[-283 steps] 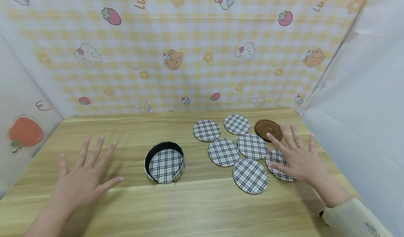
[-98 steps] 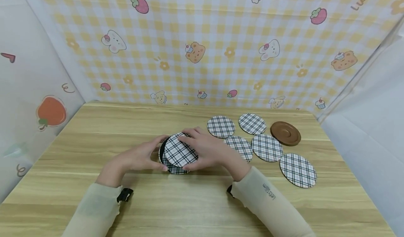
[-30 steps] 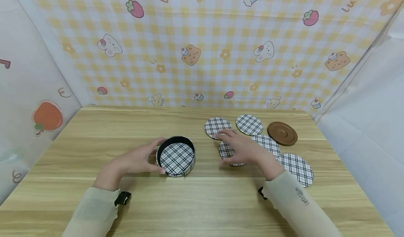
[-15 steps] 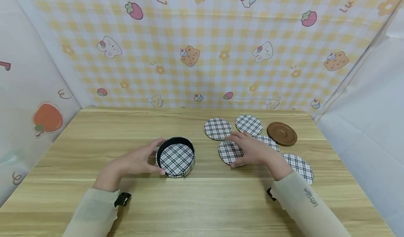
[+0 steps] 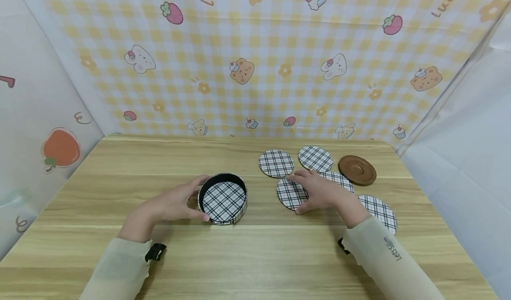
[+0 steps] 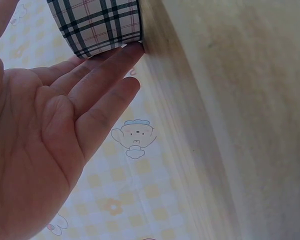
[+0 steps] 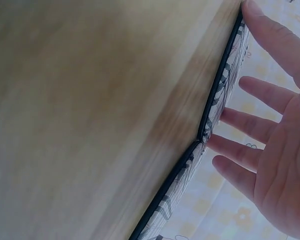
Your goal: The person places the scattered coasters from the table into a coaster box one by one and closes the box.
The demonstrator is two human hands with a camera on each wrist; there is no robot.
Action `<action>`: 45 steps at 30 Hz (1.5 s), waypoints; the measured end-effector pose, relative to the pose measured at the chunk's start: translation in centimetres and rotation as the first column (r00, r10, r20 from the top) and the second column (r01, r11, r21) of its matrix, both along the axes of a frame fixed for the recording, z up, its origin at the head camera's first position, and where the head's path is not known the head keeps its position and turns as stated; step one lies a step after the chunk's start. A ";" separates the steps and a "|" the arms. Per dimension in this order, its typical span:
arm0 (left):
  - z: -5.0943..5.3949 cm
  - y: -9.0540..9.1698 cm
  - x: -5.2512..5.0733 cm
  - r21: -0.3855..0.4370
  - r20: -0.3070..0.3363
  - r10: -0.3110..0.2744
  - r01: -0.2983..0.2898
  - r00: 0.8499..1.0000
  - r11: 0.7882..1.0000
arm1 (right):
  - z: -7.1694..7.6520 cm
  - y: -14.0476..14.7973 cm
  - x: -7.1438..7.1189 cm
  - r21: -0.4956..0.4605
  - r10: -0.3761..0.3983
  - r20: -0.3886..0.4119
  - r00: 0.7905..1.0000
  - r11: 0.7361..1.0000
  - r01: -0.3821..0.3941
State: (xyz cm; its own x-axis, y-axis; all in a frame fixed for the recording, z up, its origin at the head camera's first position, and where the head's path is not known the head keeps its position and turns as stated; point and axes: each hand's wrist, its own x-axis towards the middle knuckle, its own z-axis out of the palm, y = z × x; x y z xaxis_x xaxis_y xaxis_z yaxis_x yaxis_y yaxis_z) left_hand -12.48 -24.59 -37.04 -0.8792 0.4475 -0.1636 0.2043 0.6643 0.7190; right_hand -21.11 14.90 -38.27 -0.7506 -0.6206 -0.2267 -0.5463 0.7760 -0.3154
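Fingers and thumb of the left hand (image 5: 172, 202) curve about the left side of an open-topped round holder (image 5: 242, 207) covered in black-and-white plaid with a black lining, grasping it by the wall, presumably as a brace. Its mouth faces up, leaving the plaid disc (image 5: 223, 202) inside visible; whether this is the floor or a loose piece cannot be told. Fingers of the right hand (image 5: 319, 191) are released and fairly straight, spread with the thumb at the near edge of a thin round plaid coaster (image 5: 290, 194), the fingertips toward its far edge; that span would suit taking a flat piece by its rim. Right-wrist view: black-edged coaster rims lie flat on the pale wood-grain table (image 5: 255, 255), two meeting at a corner beside the fingertips.

Edges and room: one coaster (image 5: 276, 163) lies just behind, touching or nearly so, a second (image 5: 315, 159) beyond, a third (image 5: 339, 179) partly under the hand, a fourth (image 5: 379, 211) by the sleeve (image 5: 389, 255). At far right sits a brown disc (image 5: 357, 170) with a ringed centre. Bare wood separates holder from coasters, affording a low sideways path.
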 end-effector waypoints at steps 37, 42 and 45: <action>0.1 0.2 0.0 0.006 0.019 0.008 -0.008 1.000 1.000 | 1.2 -1.5 0.6 0.025 0.053 -0.080 0.995 0.998 -0.051; 0.2 0.2 0.0 0.001 0.015 0.011 -0.011 1.000 1.000 | 1.5 -2.3 0.7 0.026 0.080 -0.096 0.992 0.997 -0.078; 0.2 0.2 0.1 -0.007 0.011 0.013 -0.013 1.000 1.000 | 1.7 -2.8 0.8 0.028 0.091 -0.112 0.990 0.996 -0.088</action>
State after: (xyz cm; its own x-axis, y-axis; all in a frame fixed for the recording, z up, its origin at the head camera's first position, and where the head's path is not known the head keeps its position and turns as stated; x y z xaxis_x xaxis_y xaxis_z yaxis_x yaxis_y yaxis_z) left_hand -12.43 -24.43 -36.87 -0.8830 0.4352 -0.1758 0.1883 0.6714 0.7167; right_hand -20.27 12.10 -36.60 -0.7138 -0.6822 -0.1584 -0.6451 0.7285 -0.2304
